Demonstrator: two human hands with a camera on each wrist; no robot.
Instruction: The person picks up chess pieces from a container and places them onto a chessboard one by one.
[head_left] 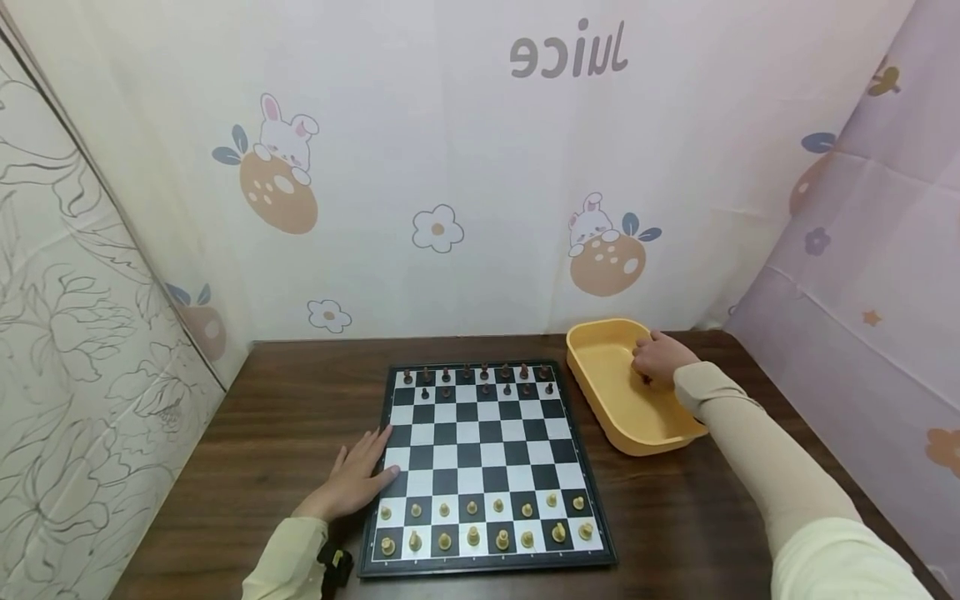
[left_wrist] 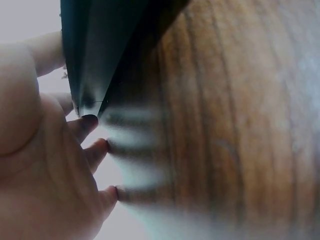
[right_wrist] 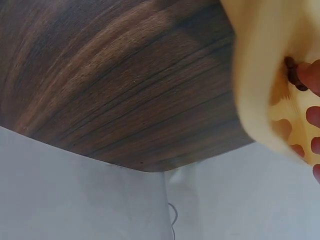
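My right hand (head_left: 663, 358) reaches down into the yellow bin (head_left: 588, 392). Its fingertips meet a small dark brown chess piece (right_wrist: 295, 74) inside the bin, in the right wrist view; the grip is partly out of frame. My left hand (head_left: 352, 479) lies at the left edge of the chessboard (head_left: 491, 454), fingers spread and thumb over the border squares. Pale pieces (head_left: 473, 535) fill the two near rows. Along the far side stand dark brown pieces (head_left: 483, 371), with gaps at two squares of their second row.
Board and bin stand on a dark wood table (head_left: 300, 400), the bin to the board's right. A printed curtain (head_left: 442, 167) hangs behind, and more cloth (head_left: 885, 292) closes off the right side. A black strap device (head_left: 335, 567) sits at my left wrist.
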